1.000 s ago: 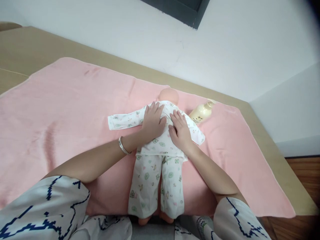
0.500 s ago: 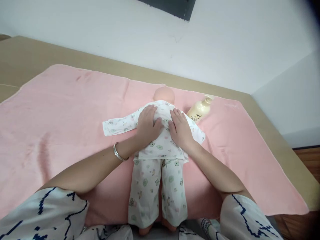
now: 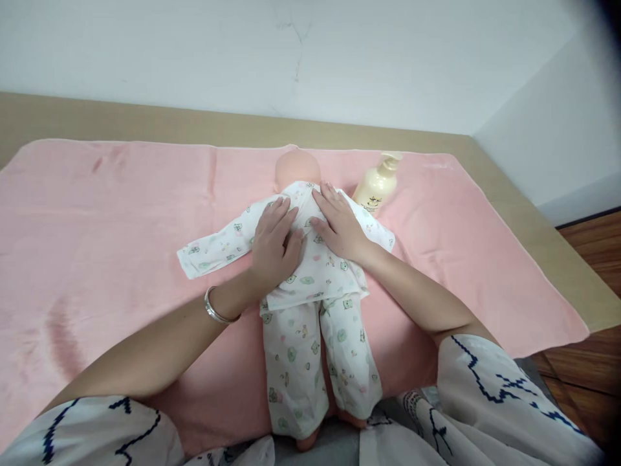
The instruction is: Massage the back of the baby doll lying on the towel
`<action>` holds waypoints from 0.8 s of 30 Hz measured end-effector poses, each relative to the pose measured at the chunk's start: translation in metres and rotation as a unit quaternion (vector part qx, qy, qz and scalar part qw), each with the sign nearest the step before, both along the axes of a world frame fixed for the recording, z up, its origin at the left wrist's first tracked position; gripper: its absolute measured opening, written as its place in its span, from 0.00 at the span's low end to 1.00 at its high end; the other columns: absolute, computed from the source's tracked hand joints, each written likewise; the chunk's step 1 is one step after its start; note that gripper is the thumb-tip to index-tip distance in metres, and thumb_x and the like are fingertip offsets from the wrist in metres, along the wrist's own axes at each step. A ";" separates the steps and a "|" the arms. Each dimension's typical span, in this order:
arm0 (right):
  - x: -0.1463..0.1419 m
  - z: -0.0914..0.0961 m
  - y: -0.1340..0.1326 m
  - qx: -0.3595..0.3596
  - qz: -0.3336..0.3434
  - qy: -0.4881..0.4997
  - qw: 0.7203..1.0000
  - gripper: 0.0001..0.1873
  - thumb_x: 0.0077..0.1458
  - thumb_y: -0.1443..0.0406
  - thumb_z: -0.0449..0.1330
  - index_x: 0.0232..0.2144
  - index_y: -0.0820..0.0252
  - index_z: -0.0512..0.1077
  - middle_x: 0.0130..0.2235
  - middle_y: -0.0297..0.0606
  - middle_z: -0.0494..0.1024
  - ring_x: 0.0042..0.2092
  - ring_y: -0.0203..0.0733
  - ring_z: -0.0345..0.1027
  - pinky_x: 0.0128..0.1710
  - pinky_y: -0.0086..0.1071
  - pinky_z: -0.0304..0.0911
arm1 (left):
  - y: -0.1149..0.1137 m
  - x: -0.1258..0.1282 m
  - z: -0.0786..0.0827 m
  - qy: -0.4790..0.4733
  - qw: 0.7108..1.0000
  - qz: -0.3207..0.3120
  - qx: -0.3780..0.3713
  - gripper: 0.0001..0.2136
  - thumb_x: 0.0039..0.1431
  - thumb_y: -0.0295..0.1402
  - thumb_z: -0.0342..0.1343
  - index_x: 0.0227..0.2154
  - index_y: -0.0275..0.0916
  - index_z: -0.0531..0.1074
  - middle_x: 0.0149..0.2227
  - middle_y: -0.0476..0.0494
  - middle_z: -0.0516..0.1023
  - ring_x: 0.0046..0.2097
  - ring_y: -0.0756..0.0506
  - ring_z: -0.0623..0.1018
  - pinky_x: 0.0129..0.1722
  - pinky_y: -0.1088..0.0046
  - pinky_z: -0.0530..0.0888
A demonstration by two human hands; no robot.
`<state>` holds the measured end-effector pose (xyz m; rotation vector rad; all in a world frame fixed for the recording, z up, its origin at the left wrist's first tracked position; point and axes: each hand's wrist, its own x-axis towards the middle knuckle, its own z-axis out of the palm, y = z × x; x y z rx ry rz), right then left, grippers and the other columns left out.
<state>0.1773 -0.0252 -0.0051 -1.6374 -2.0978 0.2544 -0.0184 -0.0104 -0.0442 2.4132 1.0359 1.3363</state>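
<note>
A baby doll point(image 3: 310, 285) in white patterned pyjamas lies with its bald head point(image 3: 297, 167) toward the wall and its feet toward me; no face shows. My left hand point(image 3: 276, 244) rests on the left side of the doll's upper back, fingers stretched out flat. On the right side my right hand point(image 3: 339, 223) lies flat as well, its fingertips near the shoulder and collar. Neither hand grips anything. Under the doll is a pink blanket point(image 3: 145, 213). A pale yellow pump bottle point(image 3: 376, 188) stands beside the doll's right-hand sleeve, which partly hides its base.
The blanket covers most of a wooden table point(image 3: 524, 213), whose bare edge shows at the back and right. A white wall point(image 3: 194, 58) rises directly behind it. Wooden flooring point(image 3: 592, 246) appears at the lower right.
My right hand has slid up toward the doll's collar, while my left stays on the back. The doll's body now looks slightly turned, head leftward. The camera view has tilted and shifted.
</note>
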 end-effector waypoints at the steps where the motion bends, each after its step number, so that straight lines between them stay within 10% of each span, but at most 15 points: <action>1: -0.002 0.000 -0.003 -0.003 -0.001 -0.002 1.000 0.35 0.68 0.54 0.45 0.71 0.65 0.52 0.75 0.46 0.47 0.76 0.50 0.34 0.74 0.54 0.37 | 0.000 -0.001 0.002 0.008 1.000 0.000 -0.017 0.19 0.69 0.35 0.46 0.60 0.40 0.67 0.66 0.37 0.69 0.70 0.39 0.63 0.70 0.48 0.60; 11: -0.021 0.015 -0.039 0.003 -0.029 -0.013 0.999 0.29 0.66 0.59 0.48 0.65 0.64 0.65 0.68 0.47 0.65 0.72 0.51 0.52 0.73 0.54 0.48 | 0.005 -0.004 0.019 0.108 0.987 0.022 -0.117 0.29 0.68 0.42 0.46 0.67 0.34 0.57 0.72 0.29 0.55 0.74 0.31 0.52 0.71 0.42 0.51; 20: 0.000 0.013 -0.014 -0.029 0.014 -0.022 0.999 0.34 0.67 0.55 0.47 0.70 0.64 0.55 0.74 0.47 0.50 0.75 0.56 0.36 0.73 0.61 0.36 | -0.029 0.002 0.032 0.133 0.987 -0.017 -0.085 0.22 0.72 0.34 0.42 0.64 0.33 0.63 0.69 0.30 0.63 0.73 0.35 0.56 0.70 0.47 0.59; 24: -0.016 0.013 -0.034 0.016 -0.015 -0.055 0.998 0.31 0.68 0.58 0.46 0.67 0.67 0.60 0.70 0.51 0.60 0.73 0.57 0.48 0.72 0.59 0.42 | -0.011 -0.002 0.037 0.152 0.980 -0.002 -0.131 0.23 0.72 0.38 0.40 0.65 0.36 0.62 0.71 0.34 0.59 0.73 0.35 0.56 0.70 0.45 0.57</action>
